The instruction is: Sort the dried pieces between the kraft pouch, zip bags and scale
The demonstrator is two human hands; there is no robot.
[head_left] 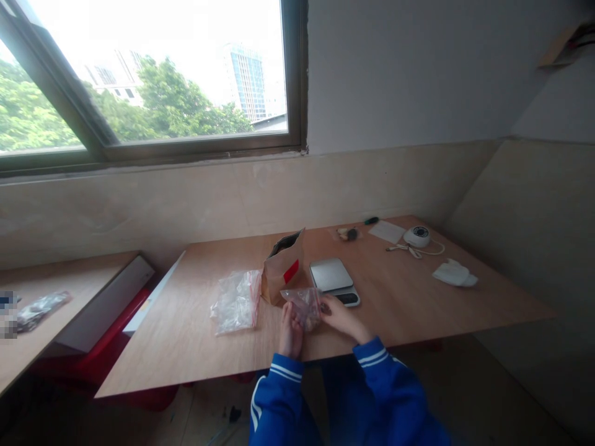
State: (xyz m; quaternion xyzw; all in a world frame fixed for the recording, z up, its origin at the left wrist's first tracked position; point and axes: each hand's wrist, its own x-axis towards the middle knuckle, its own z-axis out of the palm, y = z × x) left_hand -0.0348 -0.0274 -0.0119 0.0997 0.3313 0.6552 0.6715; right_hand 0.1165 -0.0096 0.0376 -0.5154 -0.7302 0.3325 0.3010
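Near the table's front edge I hold a small clear plastic bag [305, 305] with brownish contents between both hands. My left hand [290, 333] grips its lower left side with fingers closed. My right hand [341, 317] pinches its right side. Just behind the bag stands an open brown paper bag [282, 267] with a red label. A silver kitchen scale [333, 280] lies right of that bag, close to my right hand. Both my sleeves are blue with white stripes.
A pile of clear zip bags [236, 301] lies left of the paper bag. Farther right on the wooden table [409, 297] are a white round device with a cable [417, 237], white cloth [454, 273], a paper sheet [387, 231] and a small packet [348, 233]. A second table [56, 310] stands left.
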